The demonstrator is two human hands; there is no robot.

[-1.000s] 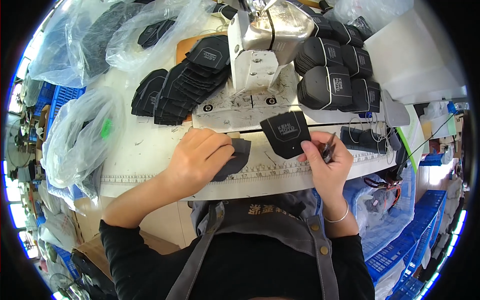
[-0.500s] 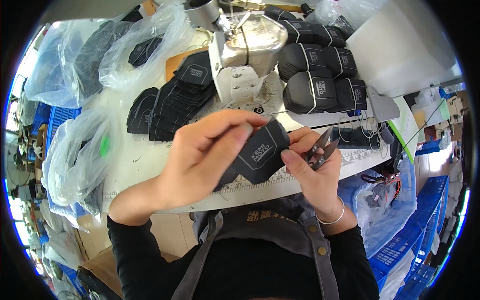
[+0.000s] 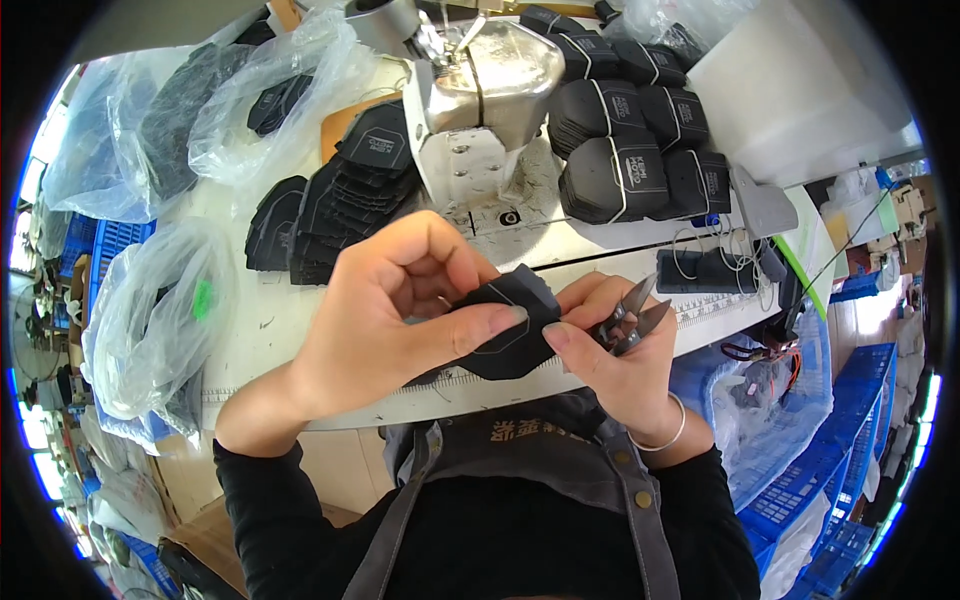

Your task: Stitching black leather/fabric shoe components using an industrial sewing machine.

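Observation:
A black, angular fabric piece (image 3: 520,350) with a pale outline is held up just over the table's front edge. My left hand (image 3: 395,335) is closed on its left part, the thumb lying across the printed face. At the right edge, my right hand (image 3: 630,375) pinches the same piece between thumb and fingers. Thread snips (image 3: 630,318) also rest in my right hand, blades apart and pointing up and right, away from the piece. Part of another dark piece shows low behind my left hand. Beyond it lies a fanned pile of similar black pieces (image 3: 345,205).
A metal sewing machine (image 3: 485,85) stands at the back centre. Right of it are several banded stacks (image 3: 610,180) of black pieces. White cords (image 3: 740,248) lie near a dark flat object (image 3: 700,272). Plastic bags (image 3: 160,310) crowd the left; a blue crate (image 3: 790,500) stands low right.
My left thumb has come down across the fabric piece, covering most of its print. The piece has tilted and dropped slightly. My right hand keeps its pinch and the snips.

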